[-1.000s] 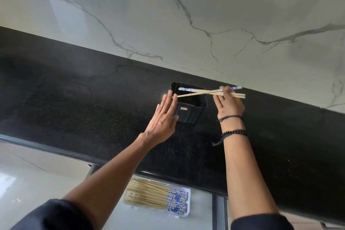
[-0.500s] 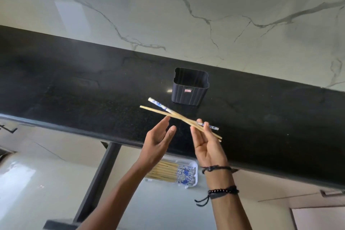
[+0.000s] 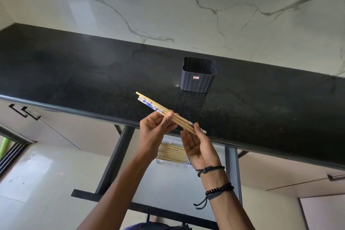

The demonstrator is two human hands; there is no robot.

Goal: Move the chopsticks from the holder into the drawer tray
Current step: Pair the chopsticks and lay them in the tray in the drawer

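Both hands pinch the chopsticks (image 3: 169, 115) above the tabletop (image 3: 93, 73) edge — left hand (image 3: 155, 129), right hand (image 3: 200, 148); loose fingertip grip risks one slipping — missing the drawer tray (image 3: 170, 153) below

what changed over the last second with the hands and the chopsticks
The right hand lifted the chopsticks out of the holder and drew them back past the counter edge. The left hand, earlier open beside the holder, now grips them too. The holder stayed put; the drawer tray is unchanged.
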